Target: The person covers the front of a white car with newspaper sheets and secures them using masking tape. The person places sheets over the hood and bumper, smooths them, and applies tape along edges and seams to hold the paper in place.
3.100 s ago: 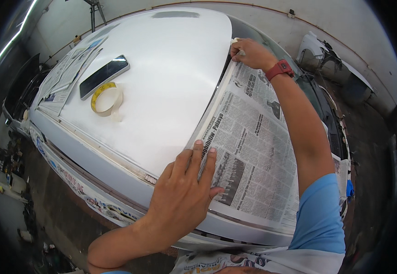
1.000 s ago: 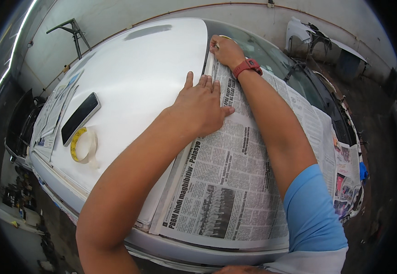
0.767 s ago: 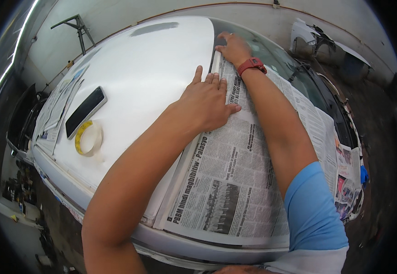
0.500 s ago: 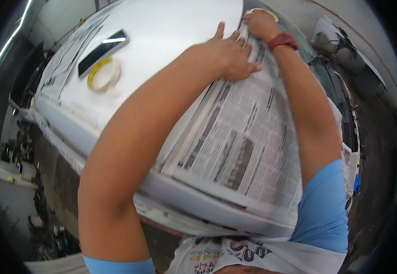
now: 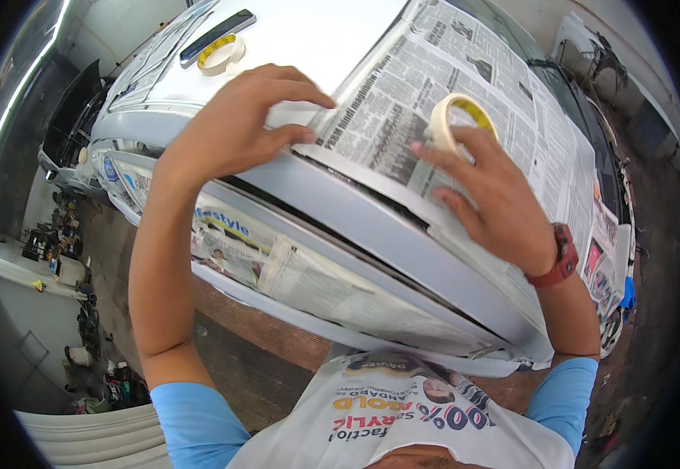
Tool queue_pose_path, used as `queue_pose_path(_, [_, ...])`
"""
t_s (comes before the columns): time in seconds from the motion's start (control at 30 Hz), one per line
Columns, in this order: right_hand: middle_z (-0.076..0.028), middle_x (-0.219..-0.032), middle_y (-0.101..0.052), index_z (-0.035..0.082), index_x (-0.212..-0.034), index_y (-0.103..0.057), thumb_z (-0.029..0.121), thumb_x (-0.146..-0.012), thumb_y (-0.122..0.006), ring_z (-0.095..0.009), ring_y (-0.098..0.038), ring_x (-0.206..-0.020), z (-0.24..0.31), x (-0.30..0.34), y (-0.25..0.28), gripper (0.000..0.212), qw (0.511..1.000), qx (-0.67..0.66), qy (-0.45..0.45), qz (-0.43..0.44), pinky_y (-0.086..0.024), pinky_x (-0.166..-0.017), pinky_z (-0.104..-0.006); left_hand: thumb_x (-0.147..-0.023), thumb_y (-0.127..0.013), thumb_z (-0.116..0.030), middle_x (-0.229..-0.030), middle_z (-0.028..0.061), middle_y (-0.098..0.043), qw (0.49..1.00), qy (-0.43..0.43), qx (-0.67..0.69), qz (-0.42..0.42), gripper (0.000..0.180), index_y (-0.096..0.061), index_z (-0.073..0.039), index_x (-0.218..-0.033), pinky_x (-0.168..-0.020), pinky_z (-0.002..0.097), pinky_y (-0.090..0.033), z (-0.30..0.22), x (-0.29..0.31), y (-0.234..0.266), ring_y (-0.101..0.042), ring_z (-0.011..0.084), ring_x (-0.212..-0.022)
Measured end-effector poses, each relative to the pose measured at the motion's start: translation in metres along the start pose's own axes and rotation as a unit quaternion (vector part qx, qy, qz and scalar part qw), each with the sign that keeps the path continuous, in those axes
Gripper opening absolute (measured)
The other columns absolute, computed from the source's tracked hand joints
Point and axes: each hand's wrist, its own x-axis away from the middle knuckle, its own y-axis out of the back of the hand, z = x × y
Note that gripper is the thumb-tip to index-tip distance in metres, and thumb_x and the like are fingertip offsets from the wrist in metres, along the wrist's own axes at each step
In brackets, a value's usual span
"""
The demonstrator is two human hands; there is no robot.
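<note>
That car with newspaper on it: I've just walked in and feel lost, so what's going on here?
A person is working bare-handed at a car. Their right hand is at a roll of pale tape, over the newspaper beside the white roof; how firmly it is gripped is unclear. The left hand, thumb and fingers apart, is by the newspaper's near left corner. A phone and a second tape roll lie on the roof.

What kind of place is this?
Probably a car repair or paint shop: newspaper covers part of a car, a tape roll is by the right hand, and a loose-looking body panel stands beyond.
</note>
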Motion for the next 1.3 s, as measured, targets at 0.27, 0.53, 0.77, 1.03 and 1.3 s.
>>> queue_pose_path(0.27, [-0.020,-0.139,-0.061,0.015,-0.150,-0.069,0.014,-0.100,-0.079,-0.042,-0.060,-0.129,0.039,0.057,0.012,0.051,0.998,-0.042,-0.028,-0.033,-0.051,-0.112,-0.0500,-0.092,-0.081,-0.005,-0.096,0.0100,-0.081,0.989,0.010,-0.146,0.039,0.013,-0.086,-0.007,-0.104,-0.090,0.0430,-0.058,-0.030,0.012,0.017,-0.077,0.0317,-0.096])
queue_pose_path(0.53, [-0.023,-0.138,-0.061,0.011,-0.146,-0.069,0.020,-0.105,-0.074,-0.044,-0.060,-0.131,0.047,0.080,0.010,0.042,0.994,-0.070,-0.057,-0.060,-0.050,-0.112,-0.0522,-0.095,-0.076,-0.010,-0.094,0.0087,-0.081,0.970,-0.014,-0.231,0.073,0.010,-0.084,-0.009,-0.099,-0.086,0.0442,-0.058,-0.032,0.016,0.011,-0.077,0.0323,-0.093])
queue_pose_path(0.77, [-0.023,-0.140,-0.060,0.012,-0.146,-0.069,0.021,-0.105,-0.075,-0.044,-0.059,-0.133,0.052,0.094,0.009,0.042,0.993,-0.071,-0.072,-0.055,-0.049,-0.114,-0.0521,-0.094,-0.075,-0.008,-0.092,0.0076,-0.082,0.959,-0.048,-0.266,0.083,0.008,-0.083,-0.010,-0.094,-0.086,0.0436,-0.059,-0.023,0.008,0.005,-0.077,0.0308,-0.093])
queue_pose_path(1.03, [-0.024,-0.141,-0.060,0.012,-0.146,-0.069,0.022,-0.105,-0.076,-0.044,-0.059,-0.133,0.048,0.103,0.006,0.043,0.992,-0.070,-0.089,-0.062,-0.049,-0.114,-0.0516,-0.092,-0.076,-0.006,-0.090,0.0092,-0.081,0.937,-0.087,-0.318,0.116,0.007,-0.082,-0.010,-0.091,-0.087,0.0432,-0.060,-0.027,0.001,0.005,-0.078,0.0307,-0.092])
queue_pose_path(1.3, [-0.023,-0.139,-0.061,0.011,-0.145,-0.069,0.022,-0.104,-0.076,-0.044,-0.060,-0.131,0.045,0.107,-0.001,0.043,0.990,-0.077,-0.097,-0.071,-0.049,-0.113,-0.0518,-0.084,-0.075,0.004,-0.092,0.0072,-0.080,0.886,-0.187,-0.398,0.146,0.014,-0.077,-0.010,-0.089,-0.093,0.0409,-0.060,-0.033,-0.005,0.006,-0.078,0.0272,-0.097])
